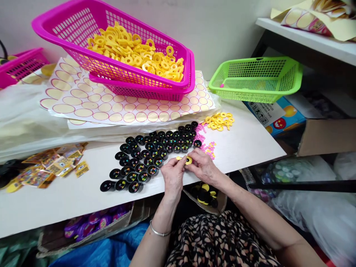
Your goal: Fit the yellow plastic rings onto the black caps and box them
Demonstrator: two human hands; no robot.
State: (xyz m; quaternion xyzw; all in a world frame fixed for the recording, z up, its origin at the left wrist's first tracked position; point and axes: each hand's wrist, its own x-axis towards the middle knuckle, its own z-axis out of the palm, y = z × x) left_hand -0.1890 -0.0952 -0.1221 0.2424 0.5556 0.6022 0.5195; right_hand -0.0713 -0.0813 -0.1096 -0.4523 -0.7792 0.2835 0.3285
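- Yellow ring [188,160] sits pinched between the fingertips of both hands at the near edge of the white table [244,144], just in front of the black cups.
- Left hand [172,174] and right hand [202,167] are close together, fingers closed on the ring from either side; a small black part seems to be under it, though that is hard to tell.
- Black cups [150,157] stand in rows on the table just beyond the hands, each with small coloured bits inside.
- Pink beads [207,146] lie scattered right of the cups, and a small heap of yellow rings [219,121] lies further back.
- Sheets of round stickers [111,107] are stacked behind the cups, with a pink basket [111,70] full of yellow rings resting on them.
- Green basket [256,78] stands to the right, on a printed box.
- Small printed packets [52,167] lie at the left of the table.
- Box [205,194] holding black and yellow pieces sits below the table edge, under the hands.
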